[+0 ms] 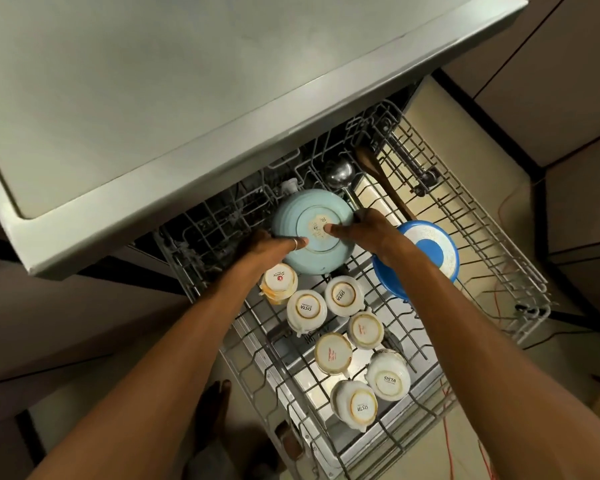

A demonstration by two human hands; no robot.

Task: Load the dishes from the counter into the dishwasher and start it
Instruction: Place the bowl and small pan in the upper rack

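Observation:
A pale blue bowl point(300, 216) lies upside down in the pulled-out upper dishwasher rack point(499, 237). My left hand point(269, 245) grips its left rim, thumb on the base. My right hand point(364, 230) grips its right rim, thumb also pressed on the base. A blue and white bowl point(430, 251) leans on edge just right of my right wrist. Several white cups point(340, 294) stand upside down in the rack's near half. A steel ladle point(340, 173) and a wooden spoon point(378, 174) lie at the rack's far end.
The dishwasher's steel top point(187, 98) overhangs the far end of the rack. Cabinet fronts point(551, 81) stand at the right. Red wires point(447, 445) run over the floor beside the rack. My foot point(212, 410) shows below the left side.

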